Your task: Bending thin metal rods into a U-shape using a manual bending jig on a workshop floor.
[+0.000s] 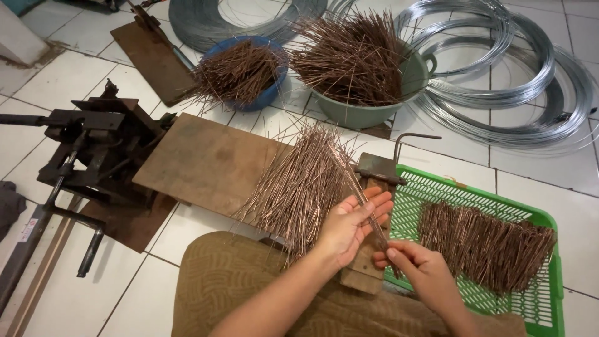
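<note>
Left hand (350, 226) half open, fingers curled under a few thin copper-coloured rods (373, 219), thumb on top to steady them. Right hand (419, 267) pinches the near ends of the same rods between thumb and fingertips. The rods run diagonally over the wooden block (365, 274), whose small metal bending jig (378, 168) sits at the far end.

To do this well, I'd say: square the near ends first, keep the count small, let the left hand fan the rods flat so none cross before they reach the jig.

Loose rod pile (299, 187) lies just left, on the brown board (206, 159). Finished bent pieces (483, 244) are stacked in the green basket (530, 212) to the right. Beyond: blue bowl (274, 87) and green basin (374, 112) full of rods, silver wire coils (499, 68), black lever machine (93, 146) at left.
</note>
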